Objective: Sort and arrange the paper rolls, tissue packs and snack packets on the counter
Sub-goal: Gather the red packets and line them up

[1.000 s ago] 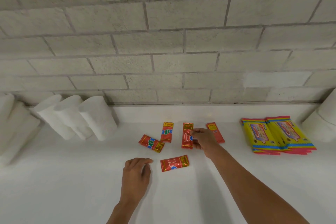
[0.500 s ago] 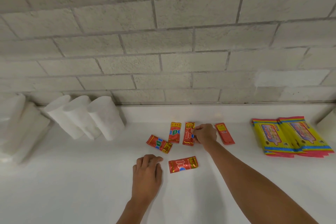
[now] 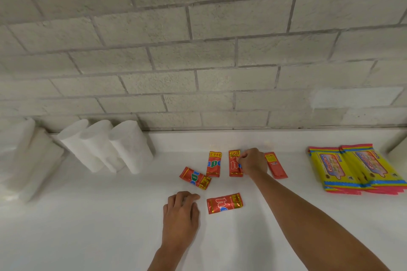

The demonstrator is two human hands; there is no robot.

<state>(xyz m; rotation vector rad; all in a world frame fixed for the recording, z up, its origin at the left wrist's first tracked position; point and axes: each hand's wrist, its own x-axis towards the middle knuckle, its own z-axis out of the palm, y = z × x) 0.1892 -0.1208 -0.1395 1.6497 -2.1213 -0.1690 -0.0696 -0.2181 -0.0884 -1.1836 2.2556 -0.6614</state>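
The right hand (image 3: 253, 164) reaches in over the white counter (image 3: 88, 226), fingers curled down onto the right edge of an upright red foil snack packet with yellow trim (image 3: 235, 164), pinching it where it lies flat in the back row. Just left of it, apart by a thin strip of counter, a second upright red packet with blue lettering (image 3: 214, 164) sits parallel. To the right of the hand lies a plain red packet with a small yellow label (image 3: 275, 166), tilted a little and showing its other face.

Nearer the camera, two packets are out of line: a red and gold packet lying on a slant (image 3: 195, 178) just below and left of the row, and a red packet lying sideways (image 3: 224, 203) at the front. The left hand (image 3: 181, 215) rests on the counter just left of that sideways packet, fingers loosely bent, holding nothing (whether a fingertip touches the packet is hard to tell).

Far right, a stack of flat yellow tissue packs with pink and blue borders (image 3: 356, 169) fans out in two overlapping piles. Far left, three white paper rolls (image 3: 105, 145) lean side by side against the grey brick wall (image 3: 198, 50), with more white rolls (image 3: 26, 156), blurred, at the frame's edge.
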